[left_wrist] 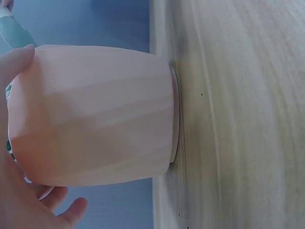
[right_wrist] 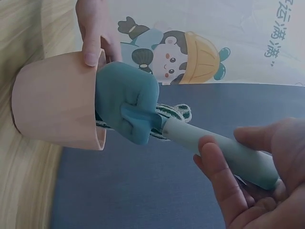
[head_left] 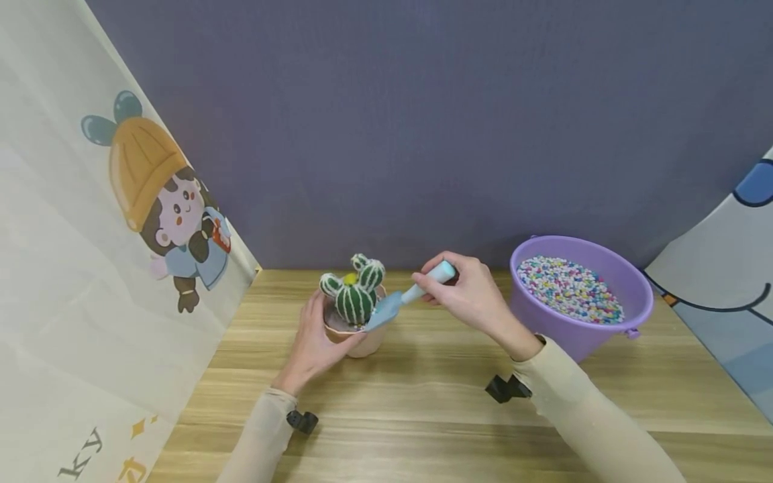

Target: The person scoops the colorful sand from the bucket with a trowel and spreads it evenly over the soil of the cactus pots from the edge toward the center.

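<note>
A pale pink flowerpot (left_wrist: 100,114) stands upright on the wooden table. In it sits a knitted green cactus (head_left: 355,305) with white stripes and a yellow top. My left hand (head_left: 314,345) grips the pot's rim from the left, thumb at the near side and fingers round the far side. My right hand (head_left: 471,292) holds a small trowel (right_wrist: 214,148) by its light blue handle. The trowel's blue blade (right_wrist: 126,98) tilts down over the right rim, its tip beside the cactus. In the right wrist view the blade hides much of the cactus.
To the right stands a purple bucket (head_left: 580,335) part-filled with small multicoloured pellets (head_left: 568,288). A dark grey-blue panel (head_left: 386,134) rises behind the table (head_left: 386,429). A printed white sheet (head_left: 60,268) borders the left side, and another printed panel (head_left: 725,282) the right.
</note>
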Tool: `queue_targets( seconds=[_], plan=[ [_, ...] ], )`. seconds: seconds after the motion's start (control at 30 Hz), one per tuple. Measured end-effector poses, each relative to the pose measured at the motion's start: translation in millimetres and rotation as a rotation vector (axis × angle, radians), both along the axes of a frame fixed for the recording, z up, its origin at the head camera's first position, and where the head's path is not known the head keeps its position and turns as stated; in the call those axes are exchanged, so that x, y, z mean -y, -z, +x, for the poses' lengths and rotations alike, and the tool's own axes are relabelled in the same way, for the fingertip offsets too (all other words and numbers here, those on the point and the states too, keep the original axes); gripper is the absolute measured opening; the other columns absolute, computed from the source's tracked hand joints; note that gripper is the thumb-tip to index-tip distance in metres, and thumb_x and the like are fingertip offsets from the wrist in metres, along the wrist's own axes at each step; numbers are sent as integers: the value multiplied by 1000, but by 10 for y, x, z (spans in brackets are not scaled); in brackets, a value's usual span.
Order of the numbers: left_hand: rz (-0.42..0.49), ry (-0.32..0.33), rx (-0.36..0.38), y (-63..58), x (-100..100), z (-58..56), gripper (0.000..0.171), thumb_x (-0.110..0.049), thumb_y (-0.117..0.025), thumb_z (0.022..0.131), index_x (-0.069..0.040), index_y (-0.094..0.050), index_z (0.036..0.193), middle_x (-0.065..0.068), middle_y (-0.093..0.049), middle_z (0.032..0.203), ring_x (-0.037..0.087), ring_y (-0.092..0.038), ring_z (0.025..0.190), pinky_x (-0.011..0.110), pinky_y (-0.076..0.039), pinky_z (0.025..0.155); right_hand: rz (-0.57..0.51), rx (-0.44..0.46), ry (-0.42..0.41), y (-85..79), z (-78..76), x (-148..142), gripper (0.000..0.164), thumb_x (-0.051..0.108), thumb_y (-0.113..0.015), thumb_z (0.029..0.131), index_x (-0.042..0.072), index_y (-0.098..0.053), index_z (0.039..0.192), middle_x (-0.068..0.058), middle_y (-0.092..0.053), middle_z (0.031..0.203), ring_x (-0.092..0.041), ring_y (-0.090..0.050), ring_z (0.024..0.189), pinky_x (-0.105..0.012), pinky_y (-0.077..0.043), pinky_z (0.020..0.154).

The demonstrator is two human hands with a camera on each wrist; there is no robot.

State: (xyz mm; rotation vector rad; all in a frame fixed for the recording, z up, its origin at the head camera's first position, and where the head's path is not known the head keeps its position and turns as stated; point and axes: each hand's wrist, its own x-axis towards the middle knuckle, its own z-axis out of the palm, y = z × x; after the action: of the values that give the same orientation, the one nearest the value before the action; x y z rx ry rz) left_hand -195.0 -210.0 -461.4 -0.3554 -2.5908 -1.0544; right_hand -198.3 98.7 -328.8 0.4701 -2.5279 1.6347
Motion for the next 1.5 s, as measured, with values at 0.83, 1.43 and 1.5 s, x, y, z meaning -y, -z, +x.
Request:
queue_targets(
  seconds=[0.83,1.43,1.5],
  plan=[
    [-7,-146,-5,-16,-257,-113,119,-59,-92,74,-12,-31,166,16,-37,166,37,-37,152,62,-37,125,-115,63,-50,-65,-335,-413,27,21,-78,98,-4,-72,107,-20,-78,90,-19,-80,73,-33,-68,69],
    [348,-163,-602,-168,-439,-234,45,-6,-78,85,5,-66,126,24,-67,122,29,-61,112,30,-52,94,-273,104,-66,33,-619,-1003,28,17,-73,103,-7,-63,111,10,-82,93,-16,-81,80,-33,-67,77],
    [342,-115,-644,-183,-474,-250,38,-5,-77,85,7,-69,120,24,-69,115,29,-63,105,29,-55,90,-300,118,-82,50,-649,-1052,24,14,-72,102,-7,-62,110,10,-82,94,-16,-81,80,-31,-67,76]
  ],
)
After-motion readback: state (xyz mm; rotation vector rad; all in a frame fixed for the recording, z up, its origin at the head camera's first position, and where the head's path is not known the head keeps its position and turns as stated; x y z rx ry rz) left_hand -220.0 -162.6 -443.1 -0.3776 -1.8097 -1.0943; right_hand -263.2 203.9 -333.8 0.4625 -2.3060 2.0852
